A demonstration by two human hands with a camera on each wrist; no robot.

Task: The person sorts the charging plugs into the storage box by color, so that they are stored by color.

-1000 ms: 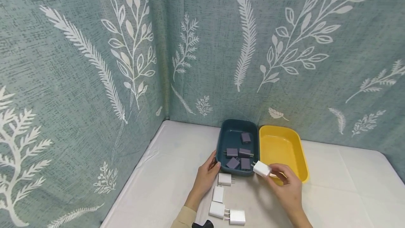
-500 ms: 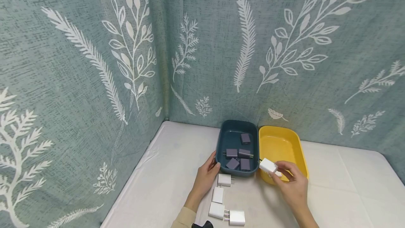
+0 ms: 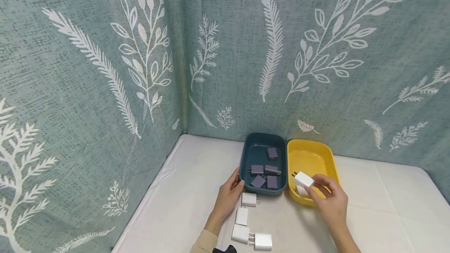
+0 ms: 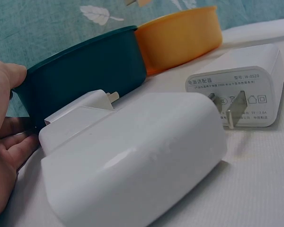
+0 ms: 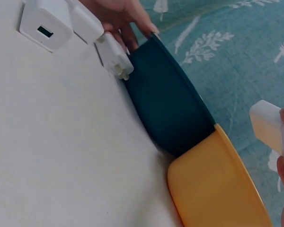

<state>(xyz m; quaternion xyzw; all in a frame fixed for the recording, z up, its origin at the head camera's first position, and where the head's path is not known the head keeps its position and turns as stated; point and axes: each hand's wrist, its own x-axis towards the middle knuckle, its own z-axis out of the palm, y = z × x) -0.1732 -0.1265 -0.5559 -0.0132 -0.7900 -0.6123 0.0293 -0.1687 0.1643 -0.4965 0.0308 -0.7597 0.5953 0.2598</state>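
Note:
My right hand pinches a white USB wall charger by one end, over the near part of the yellow tray. The charger's metal prongs point left; its USB port shows in the right wrist view. Partly hidden beneath it, another white charger lies in the yellow tray. My left hand holds the near left corner of the dark blue tray, thumb at the rim and fingers against the outside wall. Several purple chargers lie inside the blue tray.
Several white chargers lie on the white-covered table in front of the blue tray, among them a nearest one and one by the left thumb. The trays stand side by side before a leaf-patterned curtain.
My right hand has carried the white charger rightward, from the blue tray's near right corner to over the yellow tray. My left hand stays on the blue tray.

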